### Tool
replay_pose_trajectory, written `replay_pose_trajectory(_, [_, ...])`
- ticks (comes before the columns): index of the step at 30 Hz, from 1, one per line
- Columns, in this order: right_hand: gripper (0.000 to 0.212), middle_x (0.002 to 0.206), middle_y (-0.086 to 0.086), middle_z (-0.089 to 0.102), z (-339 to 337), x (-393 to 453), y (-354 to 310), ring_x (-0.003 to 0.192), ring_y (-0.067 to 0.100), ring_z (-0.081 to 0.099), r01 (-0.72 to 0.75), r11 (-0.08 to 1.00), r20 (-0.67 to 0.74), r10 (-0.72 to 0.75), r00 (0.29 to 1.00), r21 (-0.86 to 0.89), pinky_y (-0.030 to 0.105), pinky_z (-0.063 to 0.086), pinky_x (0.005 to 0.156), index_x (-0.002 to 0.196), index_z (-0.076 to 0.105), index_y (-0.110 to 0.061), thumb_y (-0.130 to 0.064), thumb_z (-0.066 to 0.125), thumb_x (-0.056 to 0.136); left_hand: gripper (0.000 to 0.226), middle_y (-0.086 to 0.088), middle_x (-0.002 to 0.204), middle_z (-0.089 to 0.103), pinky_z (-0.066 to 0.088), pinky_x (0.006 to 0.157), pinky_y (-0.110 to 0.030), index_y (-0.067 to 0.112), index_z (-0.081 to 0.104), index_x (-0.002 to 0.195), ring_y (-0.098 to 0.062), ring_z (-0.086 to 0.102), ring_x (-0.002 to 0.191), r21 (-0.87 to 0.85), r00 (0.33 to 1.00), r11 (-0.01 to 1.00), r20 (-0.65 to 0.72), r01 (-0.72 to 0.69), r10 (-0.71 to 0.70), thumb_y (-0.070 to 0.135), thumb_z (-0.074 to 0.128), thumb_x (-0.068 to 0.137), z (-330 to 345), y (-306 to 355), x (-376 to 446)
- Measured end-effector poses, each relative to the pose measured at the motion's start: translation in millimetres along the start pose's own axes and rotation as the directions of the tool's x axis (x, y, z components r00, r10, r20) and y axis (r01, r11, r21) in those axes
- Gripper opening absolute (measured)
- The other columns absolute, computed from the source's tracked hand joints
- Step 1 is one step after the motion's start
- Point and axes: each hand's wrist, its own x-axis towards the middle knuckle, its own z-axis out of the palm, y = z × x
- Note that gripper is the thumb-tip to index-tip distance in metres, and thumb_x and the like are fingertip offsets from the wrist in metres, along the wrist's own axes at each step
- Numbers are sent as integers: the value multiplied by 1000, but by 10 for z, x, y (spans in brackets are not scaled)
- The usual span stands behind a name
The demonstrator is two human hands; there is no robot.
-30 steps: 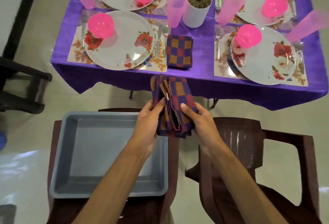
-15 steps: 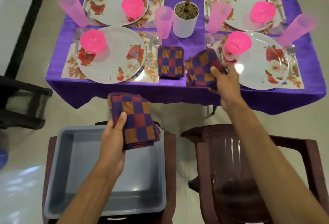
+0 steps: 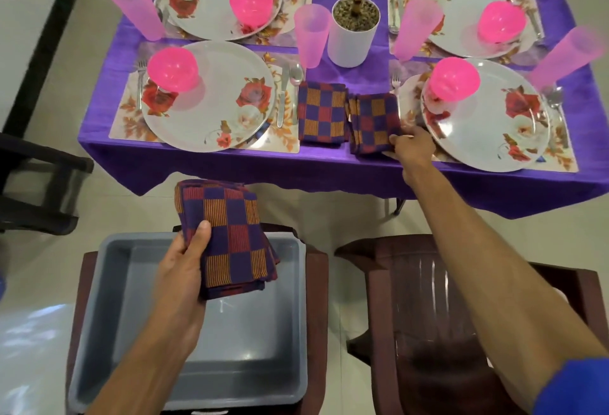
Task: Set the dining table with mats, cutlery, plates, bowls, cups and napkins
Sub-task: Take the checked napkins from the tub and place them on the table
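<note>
Near the table's front edge, right hand (image 3: 412, 147) fingers pinch a napkin (image 3: 374, 123); left hand (image 3: 184, 264) grips a napkin stack (image 3: 230, 236).

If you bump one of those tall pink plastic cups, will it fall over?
Probably, yes. The tall translucent pink plastic cup beside the white plant pot stands upright, tall and narrow, so it likely tips easily. It looks empty and thin-walled, so it is probably light, and once down it might roll.

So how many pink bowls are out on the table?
4, one on each plate: far left, near left, far right, near right. None seems hidden.
</note>
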Motion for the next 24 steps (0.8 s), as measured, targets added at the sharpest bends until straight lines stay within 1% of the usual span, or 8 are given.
replay_pose_trajectory(4, [25, 101, 6, 66, -15, 0, -64, 68, 10, 72, 77, 990, -39, -73, 997, 116, 24, 61, 62, 120, 57, -6, 6, 57, 98, 27, 1, 114, 79, 58, 94, -52, 32, 67, 127, -23, 75, 107, -21, 1000, 1000, -1, 21, -21, 38, 59, 102, -15, -7, -31])
replay_pose_trajectory(9, [20, 116, 13, 68, 25, 35, -46, 87, 17, 73, 41, 993, -10, -41, 999, 108, 25, 62, 68, 116, 61, -2, 6, 57, 98, 33, -4, 117, 78, 59, 90, -51, 28, 66, 132, -28, 75, 107, -23, 1000, 999, 8, 29, -29, 40, 59, 101, -25, -69, -38])
replay_pose_trajectory(11, [20, 113, 12, 72, 35, -25, -21, 86, 16, 72, 12, 1000, 17, -12, 1000, 1, 26, 63, 69, 114, 66, -1, 3, 58, 96, 34, -4, 116, 78, 59, 89, -51, 27, 66, 132, -29, 75, 106, -17, 999, 999, 1, 38, -38, 41, 59, 101, -14, -79, -60])
replay_pose_trajectory(13, [31, 114, 15, 73, 14, -84, -20, 91, 26, 73, 85, 959, -57, -104, 993, -271, 41, 64, 77, 117, 66, -1, -11, 61, 88, 33, -3, 115, 79, 59, 91, -52, 28, 66, 130, -28, 76, 104, -10, 999, 999, 0, 38, -38, 42, 60, 101, 6, -76, -103])
replay_pose_trajectory(16, [53, 130, 21, 60, -47, -337, -125, 118, 39, 58, 218, 691, -75, -367, 927, -690, 52, 55, 93, 133, 52, -3, -22, 61, 84, 31, -2, 113, 79, 59, 92, -52, 29, 67, 128, -26, 76, 105, -6, 1000, 1000, -1, 30, -30, 42, 60, 101, 15, -49, -195])
replay_pose_trajectory(18, [41, 128, 15, 60, -64, -728, -242, 117, 32, 58, 361, 650, 54, -441, 896, -669, 47, 53, 94, 131, 54, -7, -24, 62, 94, 31, -2, 113, 79, 60, 89, -48, 29, 67, 129, -25, 76, 105, -9, 1000, 1000, 13, 18, -18, 41, 60, 101, 34, -26, -278])
replay_pose_trajectory(20, [30, 118, 2, 67, -123, -1358, -333, 108, 20, 65, 445, 770, 318, -325, 891, -458, 39, 54, 91, 123, 61, -15, -37, 59, 102, 33, -2, 113, 79, 61, 85, -45, 28, 67, 130, -24, 76, 104, -8, 1000, 1000, 20, 6, -6, 43, 59, 101, 52, -3, -426])
replay_pose_trajectory(24, [48, 125, -16, 67, -304, -2859, -244, 111, 3, 67, 173, 966, 759, 36, 650, -194, 30, 56, 92, 135, 56, -37, -64, 57, 95, 40, -4, 111, 80, 61, 87, -48, 27, 70, 126, -26, 77, 102, -9, 998, 1000, 66, 7, -6, 52, 52, 102, 62, 11, -855])
